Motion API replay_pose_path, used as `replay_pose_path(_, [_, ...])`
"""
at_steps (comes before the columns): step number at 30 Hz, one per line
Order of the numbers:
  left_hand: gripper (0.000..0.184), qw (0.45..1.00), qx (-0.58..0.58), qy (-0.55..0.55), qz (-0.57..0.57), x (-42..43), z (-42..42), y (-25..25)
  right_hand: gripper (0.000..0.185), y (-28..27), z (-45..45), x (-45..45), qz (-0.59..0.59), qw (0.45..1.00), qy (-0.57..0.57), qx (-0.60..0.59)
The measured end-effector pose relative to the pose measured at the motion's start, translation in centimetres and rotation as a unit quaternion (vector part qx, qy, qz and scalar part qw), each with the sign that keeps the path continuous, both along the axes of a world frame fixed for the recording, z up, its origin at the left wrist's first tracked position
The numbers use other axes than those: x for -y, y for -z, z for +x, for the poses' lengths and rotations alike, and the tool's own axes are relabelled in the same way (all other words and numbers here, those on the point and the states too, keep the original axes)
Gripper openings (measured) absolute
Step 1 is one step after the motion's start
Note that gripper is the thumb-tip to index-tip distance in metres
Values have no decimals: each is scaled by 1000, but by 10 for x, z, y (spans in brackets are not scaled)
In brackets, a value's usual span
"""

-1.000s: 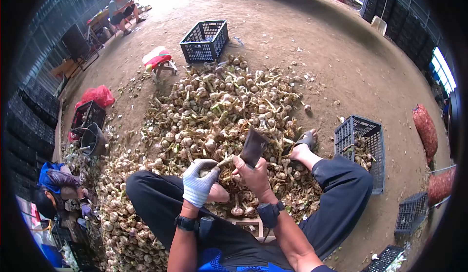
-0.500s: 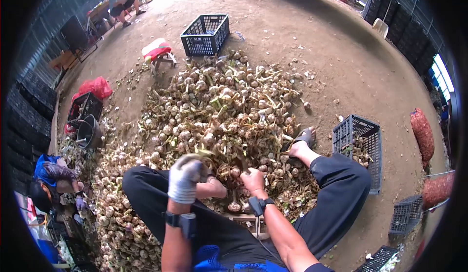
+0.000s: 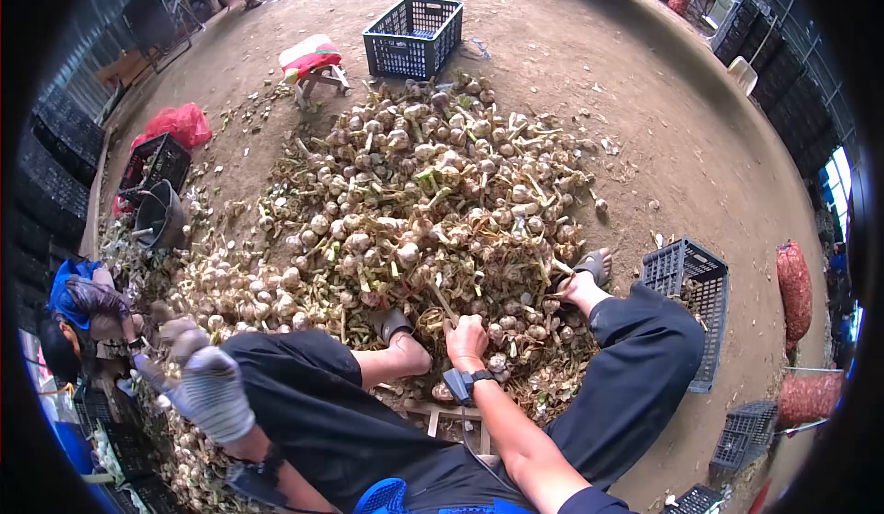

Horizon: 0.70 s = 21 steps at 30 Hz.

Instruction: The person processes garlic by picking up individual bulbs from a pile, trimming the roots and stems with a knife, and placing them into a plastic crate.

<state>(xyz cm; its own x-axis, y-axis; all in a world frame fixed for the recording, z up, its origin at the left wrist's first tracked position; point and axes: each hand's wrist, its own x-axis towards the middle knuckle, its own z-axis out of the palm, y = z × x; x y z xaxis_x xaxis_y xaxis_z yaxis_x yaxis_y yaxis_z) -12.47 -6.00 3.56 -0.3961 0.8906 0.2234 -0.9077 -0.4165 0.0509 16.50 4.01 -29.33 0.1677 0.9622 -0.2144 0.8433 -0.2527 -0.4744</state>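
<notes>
My left hand (image 3: 210,387), in a white and grey knit glove, reaches out over the garlic on the left side. Its fingers are apart and smeared by motion, and nothing shows in them. My right hand (image 3: 467,341) is bare and closed around a thin tan stick-like thing (image 3: 443,300), which points up and left; its far end is among the dry stalks. In front lies a large heap of garlic bulbs with stalks (image 3: 424,192). Trimmed-looking garlic bulbs (image 3: 249,293) spread to the left, beyond my left knee.
A black crate (image 3: 412,40) and a small stool (image 3: 316,68) stand behind the heap. Another crate (image 3: 704,311) is beside my right leg. Left are a bucket (image 3: 161,215) and a co-worker (image 3: 87,316), close to my left hand. Red sacks (image 3: 794,293) stand far right.
My left hand has swung from the middle, near my right hand, out to the left, and its fingers have spread. My right hand has stayed low over the heap's near edge. The view has shifted.
</notes>
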Motion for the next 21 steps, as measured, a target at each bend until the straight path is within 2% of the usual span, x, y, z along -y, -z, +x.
replay_pose_path(2, [62,998,-16,41,-47,-22,24,13,40,-1,-4,-2,-11,998,52,14])
replay_pose_path(4, [59,990,-55,91,-91,-41,56,16,40,3,-2,-1,-30,998,43,17])
replay_pose_path(5, [58,979,-113,94,-141,-44,67,20,41,5,0,0,-47,998,30,20])
replay_pose_path(7, [58,952,-211,60,-215,-46,86,30,41,11,6,1,-45,998,41,-5])
replay_pose_path(8, [56,942,-183,21,-281,-47,95,35,41,14,9,-1,-37,998,41,-7])
replay_pose_path(11, [50,921,-236,62,-305,-46,94,43,37,19,10,0,-12,998,56,-18])
replay_pose_path(14, [52,909,-279,43,-308,-42,102,41,36,21,7,-2,15,998,57,-24])
replay_pose_path(17, [54,896,-310,37,-315,-43,110,41,30,23,9,-6,-24,999,35,-26])
replay_pose_path(21, [43,858,-393,103,-315,-60,121,56,29,16,13,-5,-15,995,51,-80])
